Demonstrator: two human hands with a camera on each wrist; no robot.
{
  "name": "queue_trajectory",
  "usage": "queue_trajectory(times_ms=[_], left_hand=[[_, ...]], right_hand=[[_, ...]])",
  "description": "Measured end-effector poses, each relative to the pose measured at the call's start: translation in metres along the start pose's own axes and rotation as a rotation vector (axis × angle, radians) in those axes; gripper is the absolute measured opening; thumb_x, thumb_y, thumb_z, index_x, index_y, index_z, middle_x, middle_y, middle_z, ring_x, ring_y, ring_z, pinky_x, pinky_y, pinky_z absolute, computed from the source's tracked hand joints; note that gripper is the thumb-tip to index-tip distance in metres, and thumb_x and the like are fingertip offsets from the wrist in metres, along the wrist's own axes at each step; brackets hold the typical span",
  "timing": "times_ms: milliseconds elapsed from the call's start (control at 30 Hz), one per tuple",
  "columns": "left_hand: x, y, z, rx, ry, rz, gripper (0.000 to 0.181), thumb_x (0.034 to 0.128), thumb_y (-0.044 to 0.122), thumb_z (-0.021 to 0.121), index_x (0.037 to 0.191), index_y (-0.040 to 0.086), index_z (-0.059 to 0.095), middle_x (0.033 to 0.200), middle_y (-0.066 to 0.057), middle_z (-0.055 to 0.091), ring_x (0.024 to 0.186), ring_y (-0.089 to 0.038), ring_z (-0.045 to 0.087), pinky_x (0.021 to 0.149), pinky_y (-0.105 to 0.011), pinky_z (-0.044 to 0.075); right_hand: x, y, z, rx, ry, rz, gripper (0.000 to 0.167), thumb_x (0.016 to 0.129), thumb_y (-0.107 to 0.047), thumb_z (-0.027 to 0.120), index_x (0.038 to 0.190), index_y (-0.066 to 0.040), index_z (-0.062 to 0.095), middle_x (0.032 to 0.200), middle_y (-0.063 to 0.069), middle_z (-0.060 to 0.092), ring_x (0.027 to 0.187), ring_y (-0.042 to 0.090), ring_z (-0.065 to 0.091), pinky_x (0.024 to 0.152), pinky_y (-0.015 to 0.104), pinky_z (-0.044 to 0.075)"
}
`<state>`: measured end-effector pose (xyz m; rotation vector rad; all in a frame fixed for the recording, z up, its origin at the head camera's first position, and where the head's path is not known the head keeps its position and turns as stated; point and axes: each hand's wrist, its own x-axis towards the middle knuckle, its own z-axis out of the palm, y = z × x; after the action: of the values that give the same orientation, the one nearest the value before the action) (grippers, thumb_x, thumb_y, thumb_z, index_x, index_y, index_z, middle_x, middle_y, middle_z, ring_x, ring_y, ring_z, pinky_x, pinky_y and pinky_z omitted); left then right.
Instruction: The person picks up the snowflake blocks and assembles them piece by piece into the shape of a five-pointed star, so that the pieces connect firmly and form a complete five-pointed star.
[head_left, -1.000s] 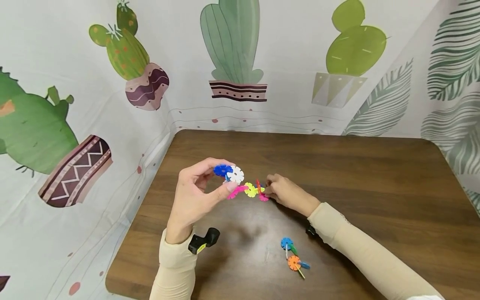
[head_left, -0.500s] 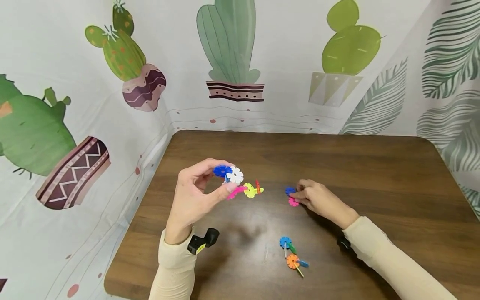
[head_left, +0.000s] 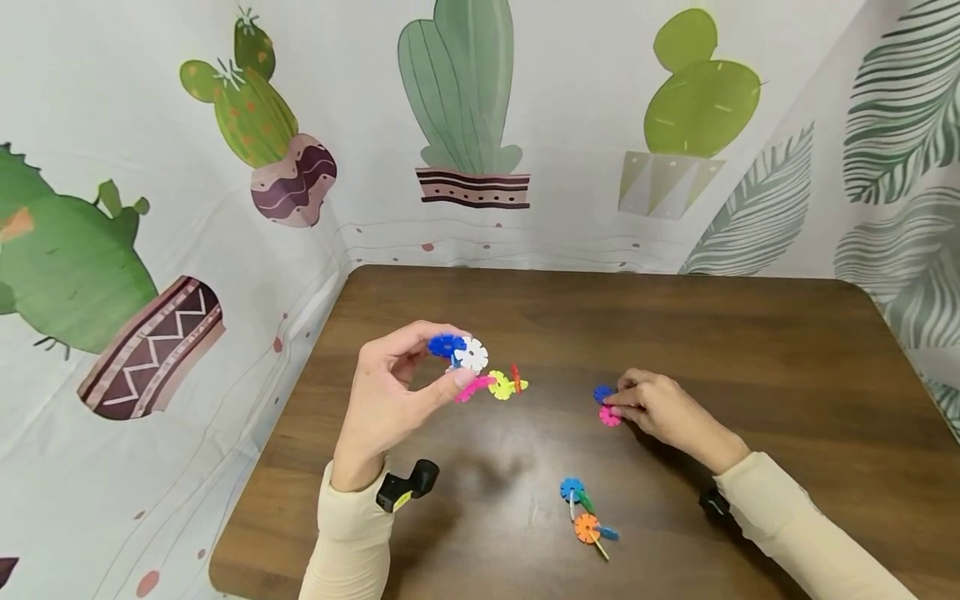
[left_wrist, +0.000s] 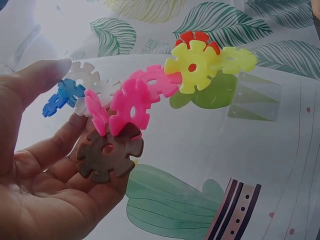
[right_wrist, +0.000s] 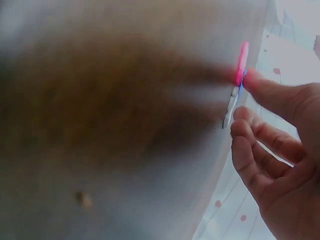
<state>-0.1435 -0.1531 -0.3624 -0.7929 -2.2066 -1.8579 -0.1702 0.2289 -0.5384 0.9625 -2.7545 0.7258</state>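
Observation:
My left hand [head_left: 390, 400] pinches a chain of joined notched discs between thumb and fingers, above the table. In the head view it shows a blue disc [head_left: 444, 345], a white disc [head_left: 471, 354], a pink one [head_left: 467, 390], a yellow one [head_left: 500, 385] and a red one on edge. The left wrist view adds a brown disc [left_wrist: 109, 153] near the fingers. To the right, my right hand [head_left: 671, 417] holds a pink disc [head_left: 610, 416] and a dark blue disc [head_left: 602, 394] at its fingertips; in the right wrist view a pale disc [right_wrist: 230, 107] adjoins them.
Nearer the front edge of the brown table [head_left: 480, 308] lies a joined group with a light blue disc [head_left: 572, 489], a green one, an orange disc [head_left: 587, 528] and other pieces on edge. A cloth printed with cacti hangs behind the table.
My right hand has moved right, away from the chain in my left hand, taking the pink and dark blue discs along. The left hand has stayed in about the same place.

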Motion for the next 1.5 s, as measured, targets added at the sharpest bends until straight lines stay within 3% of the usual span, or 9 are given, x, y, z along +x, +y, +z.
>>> queue_trajectory(times_ms=[167, 333, 533, 800, 1067, 1200, 1500], left_hand=[[-0.003, -0.002, 0.001, -0.003, -0.009, -0.017, 0.037, 0.0849, -0.004, 0.087, 0.116, 0.014, 0.079, 0.100, -0.005, 0.077, 0.089, -0.021, 0.072, 0.093, -0.029, 0.063], [-0.004, -0.005, 0.003, 0.001, -0.019, -0.022, 0.036, 0.0850, -0.003, 0.087, 0.116, 0.013, 0.078, 0.100, -0.005, 0.077, 0.089, -0.021, 0.072, 0.093, -0.029, 0.063], [-0.005, -0.008, 0.007, 0.006, -0.041, -0.042, 0.035, 0.0851, -0.002, 0.087, 0.115, 0.014, 0.078, 0.100, -0.004, 0.078, 0.089, -0.019, 0.072, 0.095, -0.029, 0.063], [-0.003, -0.006, 0.011, 0.004, -0.066, -0.038, 0.035, 0.0849, -0.001, 0.087, 0.116, 0.013, 0.079, 0.101, -0.004, 0.078, 0.089, -0.019, 0.072, 0.093, -0.028, 0.063], [0.000, -0.006, 0.013, -0.006, -0.086, -0.034, 0.035, 0.0856, 0.000, 0.087, 0.117, 0.013, 0.079, 0.102, -0.003, 0.078, 0.089, -0.019, 0.073, 0.095, -0.034, 0.064], [0.002, -0.005, 0.013, 0.002, -0.090, -0.032, 0.035, 0.0854, 0.000, 0.088, 0.117, 0.013, 0.079, 0.102, -0.003, 0.078, 0.089, -0.019, 0.072, 0.093, -0.036, 0.064], [0.002, -0.005, 0.015, -0.004, -0.105, -0.032, 0.034, 0.0860, 0.002, 0.088, 0.116, 0.014, 0.079, 0.102, -0.002, 0.078, 0.090, -0.019, 0.071, 0.091, -0.033, 0.064]], right_hand=[[0.004, 0.000, -0.003, 0.036, 0.013, 0.086, 0.025, 0.090, -0.004, 0.084, 0.115, -0.001, 0.082, 0.099, 0.008, 0.075, 0.074, 0.005, 0.063, 0.062, 0.021, 0.055], [0.012, 0.001, 0.001, 0.006, -0.080, 0.155, 0.035, 0.094, -0.011, 0.083, 0.126, 0.000, 0.076, 0.108, 0.013, 0.070, 0.078, 0.008, 0.061, 0.066, 0.025, 0.056], [0.014, 0.001, 0.010, 0.019, -0.126, 0.189, 0.025, 0.093, -0.014, 0.085, 0.114, -0.003, 0.077, 0.108, 0.011, 0.067, 0.080, 0.010, 0.062, 0.069, 0.028, 0.058], [0.020, -0.001, 0.006, 0.064, -0.126, 0.224, 0.024, 0.090, -0.012, 0.087, 0.105, -0.005, 0.070, 0.100, 0.006, 0.065, 0.078, 0.012, 0.054, 0.066, 0.026, 0.048], [0.019, -0.002, -0.001, 0.300, -0.148, 0.280, 0.022, 0.090, -0.008, 0.086, 0.089, -0.016, 0.065, 0.074, -0.006, 0.060, 0.066, 0.006, 0.051, 0.057, 0.022, 0.045], [0.022, -0.013, -0.016, 0.413, -0.112, 0.287, 0.021, 0.091, -0.015, 0.087, 0.087, -0.019, 0.067, 0.072, -0.007, 0.058, 0.063, 0.005, 0.051, 0.056, 0.022, 0.045], [0.028, -0.043, -0.046, 0.543, -0.045, 0.264, 0.018, 0.092, -0.019, 0.087, 0.090, -0.019, 0.068, 0.075, -0.004, 0.060, 0.067, 0.008, 0.053, 0.056, 0.024, 0.044]])
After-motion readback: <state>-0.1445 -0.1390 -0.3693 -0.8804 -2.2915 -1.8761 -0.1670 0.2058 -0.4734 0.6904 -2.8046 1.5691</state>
